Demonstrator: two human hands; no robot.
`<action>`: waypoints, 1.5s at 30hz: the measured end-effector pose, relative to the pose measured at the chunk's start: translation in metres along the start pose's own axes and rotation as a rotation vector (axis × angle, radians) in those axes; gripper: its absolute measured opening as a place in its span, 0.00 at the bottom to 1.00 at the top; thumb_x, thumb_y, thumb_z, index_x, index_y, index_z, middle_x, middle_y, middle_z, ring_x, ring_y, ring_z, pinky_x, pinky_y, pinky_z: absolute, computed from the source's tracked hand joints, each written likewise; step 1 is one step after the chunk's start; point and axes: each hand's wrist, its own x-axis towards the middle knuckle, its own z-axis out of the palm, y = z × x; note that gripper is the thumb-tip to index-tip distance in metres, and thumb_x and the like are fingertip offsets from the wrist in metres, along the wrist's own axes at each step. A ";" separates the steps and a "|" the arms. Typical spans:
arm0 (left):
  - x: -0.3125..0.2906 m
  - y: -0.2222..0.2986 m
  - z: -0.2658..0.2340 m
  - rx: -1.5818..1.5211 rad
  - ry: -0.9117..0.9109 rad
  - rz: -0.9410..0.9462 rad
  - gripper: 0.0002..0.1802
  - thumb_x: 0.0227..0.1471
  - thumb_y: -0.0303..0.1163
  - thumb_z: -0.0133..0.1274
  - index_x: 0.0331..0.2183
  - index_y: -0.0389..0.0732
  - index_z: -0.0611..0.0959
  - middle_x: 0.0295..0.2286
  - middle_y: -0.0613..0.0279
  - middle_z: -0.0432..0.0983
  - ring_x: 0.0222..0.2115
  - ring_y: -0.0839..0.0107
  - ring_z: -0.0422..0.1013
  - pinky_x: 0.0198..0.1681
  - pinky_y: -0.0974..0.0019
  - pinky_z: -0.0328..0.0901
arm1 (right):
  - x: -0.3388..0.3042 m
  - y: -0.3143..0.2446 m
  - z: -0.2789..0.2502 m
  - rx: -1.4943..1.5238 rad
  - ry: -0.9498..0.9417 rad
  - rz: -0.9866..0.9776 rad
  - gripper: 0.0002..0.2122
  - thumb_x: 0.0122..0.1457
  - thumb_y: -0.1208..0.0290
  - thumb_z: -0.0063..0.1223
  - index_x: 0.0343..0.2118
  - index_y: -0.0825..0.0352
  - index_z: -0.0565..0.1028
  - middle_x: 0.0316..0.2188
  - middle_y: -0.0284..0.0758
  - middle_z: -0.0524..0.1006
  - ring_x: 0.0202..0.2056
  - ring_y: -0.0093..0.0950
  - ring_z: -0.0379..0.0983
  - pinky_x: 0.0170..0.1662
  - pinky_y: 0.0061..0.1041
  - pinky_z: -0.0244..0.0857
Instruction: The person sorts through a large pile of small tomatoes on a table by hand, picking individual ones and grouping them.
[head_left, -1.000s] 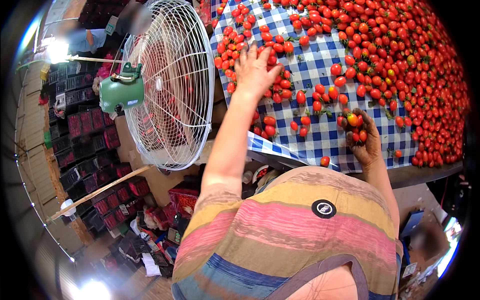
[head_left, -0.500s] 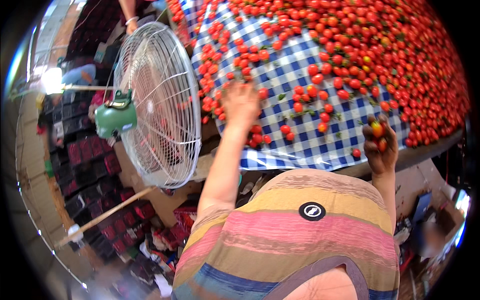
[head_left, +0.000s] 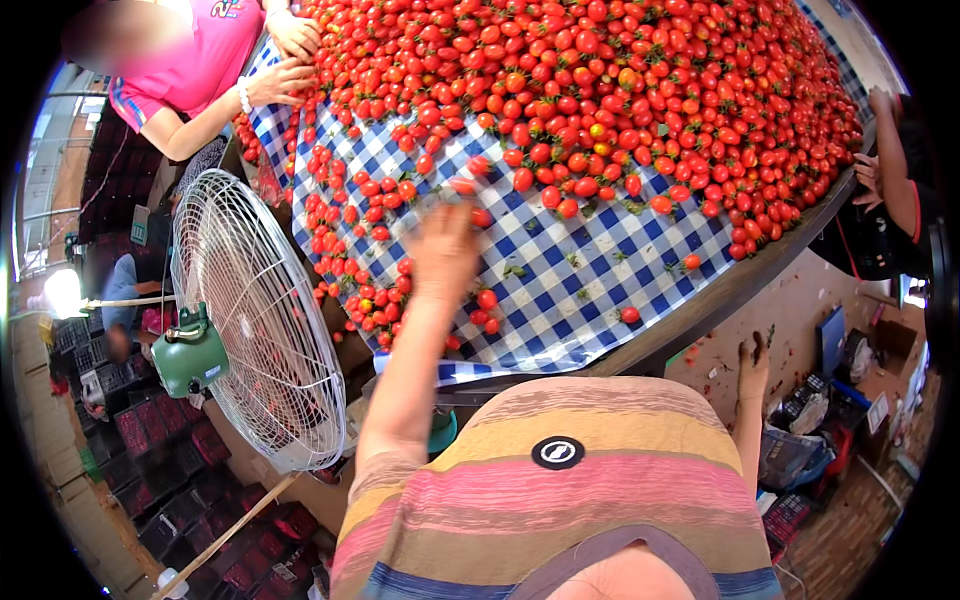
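My left hand [head_left: 445, 245] reaches over the blue-and-white checked cloth [head_left: 590, 275], among loose cherry tomatoes [head_left: 375, 205] on its left part. Motion smears its fingers, and a blurred red tomato shows just past them. My right hand [head_left: 755, 365] is off the table's near right side, above the floor. Its dark-stained fingertips point up and look apart, with no tomato visible in them. A small green bit shows beside the fingertips. A big heap of red cherry tomatoes [head_left: 600, 100], some with green stems, covers the far side of the cloth.
A caged fan [head_left: 260, 320] with a green motor stands left of the table. Across the far left corner a person in pink [head_left: 215, 60] has both hands at the tomatoes. Another person's hand [head_left: 868, 180] is at the right edge. Stacked dark crates [head_left: 150, 425] fill the lower left.
My right hand, which held a few tomatoes over the cloth's edge, has dropped beside the table without them in sight. My left hand still works among the tomatoes. The view has shifted.
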 end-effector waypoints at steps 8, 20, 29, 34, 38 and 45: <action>0.168 0.024 -0.063 -0.055 0.247 0.356 0.27 0.55 0.41 0.59 0.54 0.38 0.77 0.58 0.42 0.66 0.60 0.45 0.61 0.61 0.51 0.59 | 0.115 -0.269 -0.014 -0.164 0.219 -0.920 0.18 0.64 0.71 0.53 0.55 0.68 0.73 0.57 0.42 0.72 0.60 0.39 0.66 0.63 0.34 0.58; 0.364 0.081 -0.007 -0.137 -0.272 0.034 0.43 0.56 0.63 0.41 0.64 0.45 0.67 0.64 0.42 0.56 0.63 0.42 0.55 0.67 0.53 0.53 | 0.281 -0.447 0.144 -0.039 -0.367 -0.852 0.36 0.59 0.39 0.52 0.60 0.66 0.70 0.59 0.45 0.72 0.61 0.40 0.66 0.62 0.34 0.59; 0.219 0.049 0.014 -0.127 -0.271 0.247 0.36 0.56 0.67 0.42 0.60 0.60 0.73 0.64 0.57 0.59 0.66 0.48 0.50 0.64 0.30 0.45 | 0.175 -0.355 0.170 -0.424 -0.123 -1.132 0.32 0.59 0.43 0.51 0.59 0.63 0.71 0.63 0.41 0.64 0.67 0.44 0.53 0.68 0.46 0.46; 0.107 0.047 -0.012 -0.143 -0.027 0.178 0.37 0.52 0.61 0.54 0.59 0.55 0.74 0.64 0.56 0.60 0.67 0.48 0.49 0.64 0.28 0.40 | 0.089 -0.324 0.133 -0.322 -0.343 -1.192 0.31 0.57 0.51 0.56 0.64 0.51 0.66 0.70 0.38 0.52 0.71 0.45 0.43 0.67 0.60 0.39; 0.018 0.093 -0.005 -0.208 -0.195 0.579 0.38 0.44 0.56 0.62 0.57 0.59 0.74 0.63 0.60 0.61 0.65 0.55 0.54 0.65 0.26 0.37 | 0.049 -0.309 0.120 -0.480 -0.479 -1.370 0.41 0.48 0.50 0.65 0.67 0.50 0.62 0.72 0.39 0.47 0.72 0.44 0.36 0.69 0.59 0.31; 0.094 0.029 -0.002 0.002 0.077 0.269 0.41 0.49 0.69 0.51 0.62 0.66 0.70 0.65 0.59 0.57 0.67 0.51 0.48 0.65 0.25 0.34 | 0.093 -0.372 0.204 -0.417 -0.134 -1.439 0.38 0.55 0.41 0.54 0.69 0.46 0.58 0.71 0.37 0.50 0.72 0.43 0.40 0.67 0.65 0.32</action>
